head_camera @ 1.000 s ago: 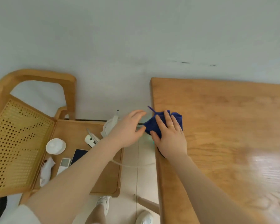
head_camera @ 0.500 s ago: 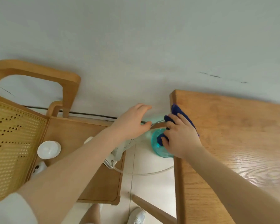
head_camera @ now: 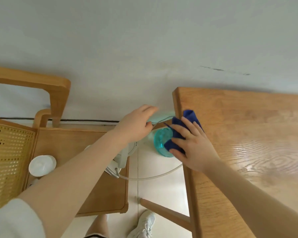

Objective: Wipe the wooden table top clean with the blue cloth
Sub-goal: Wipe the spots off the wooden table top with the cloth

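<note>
The right hand [head_camera: 192, 143] lies on the cloth [head_camera: 189, 117] at the worktop's [head_camera: 248, 134] left edge, near its far corner, at about 10 o'clock on the top. Its grip is clamped on the cloth: the fingers spread over the blue fabric and the thumb curls under the part that hangs past the edge. The cloth is bunched, one end on the wood, the other overhanging the edge.

The left hand [head_camera: 136, 125] hovers just off the edge, at 9 o'clock from the right hand. Its fingers are straight and together, palm down; a thin wire [head_camera: 162, 118] runs from under them toward the cloth, and I cannot tell whether the grip holds it.

Below the cloth, between the hands, a teal bin [head_camera: 162, 142] stands on the floor. A pale hose [head_camera: 153, 176] curves across the floor tiles at 6 o'clock from it.

At 9 o'clock stands a chair [head_camera: 58, 148] with a cane back; on its seat sit a white round lid [head_camera: 42, 165] and a white appliance [head_camera: 122, 158], partly hidden by the left forearm. A white shoe [head_camera: 144, 224] shows at 6 o'clock.
</note>
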Available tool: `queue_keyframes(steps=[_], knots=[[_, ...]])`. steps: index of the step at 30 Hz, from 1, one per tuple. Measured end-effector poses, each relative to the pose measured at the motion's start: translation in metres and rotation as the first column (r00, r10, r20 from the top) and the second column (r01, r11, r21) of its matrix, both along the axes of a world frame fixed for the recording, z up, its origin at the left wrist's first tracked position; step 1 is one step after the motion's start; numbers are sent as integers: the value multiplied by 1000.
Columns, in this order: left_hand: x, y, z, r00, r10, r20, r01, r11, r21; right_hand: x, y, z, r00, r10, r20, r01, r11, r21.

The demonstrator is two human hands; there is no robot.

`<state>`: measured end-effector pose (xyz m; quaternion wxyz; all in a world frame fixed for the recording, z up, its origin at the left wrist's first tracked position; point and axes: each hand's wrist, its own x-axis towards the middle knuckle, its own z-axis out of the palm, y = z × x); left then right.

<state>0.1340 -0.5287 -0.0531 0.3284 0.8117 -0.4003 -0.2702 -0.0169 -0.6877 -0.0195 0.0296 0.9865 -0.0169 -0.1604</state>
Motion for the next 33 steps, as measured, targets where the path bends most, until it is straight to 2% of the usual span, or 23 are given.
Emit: queue_keyframes(steps=[3,5,6,8,10,15,19,23,26,30,33], knots=[[-1,-28,5,956,-202,212,187,979,85,-47,26,-4,998,-59,2,59,998,-3],[-1,-46,5,868,-326,376,287,945,156,-39,29,-9,985,-159,69,161,987,-20],[0,-53,3,815,-377,440,326,926,191,-25,28,-10,958,-267,106,267,964,16],[4,-61,-2,759,-431,488,350,902,252,8,22,-12,856,-502,124,488,864,128],[6,-65,-3,780,-430,455,343,902,264,31,19,-14,779,-617,113,595,784,179],[7,-66,0,823,-392,410,327,919,222,-23,47,-16,757,-634,157,629,772,87],[-6,-68,1,832,-344,436,277,938,210,-76,71,-16,810,-569,140,575,818,-6],[-9,-68,1,827,-326,458,248,943,223,-41,55,-27,835,-509,210,533,842,-79],[-13,-67,2,825,-339,453,233,933,274,5,41,-30,842,-500,203,519,853,-51],[-26,-66,14,805,-381,455,242,911,334,-29,51,-29,766,-567,303,598,802,-9],[-41,-57,19,701,-496,513,417,868,270,-107,86,-28,738,-620,267,651,758,-39]])
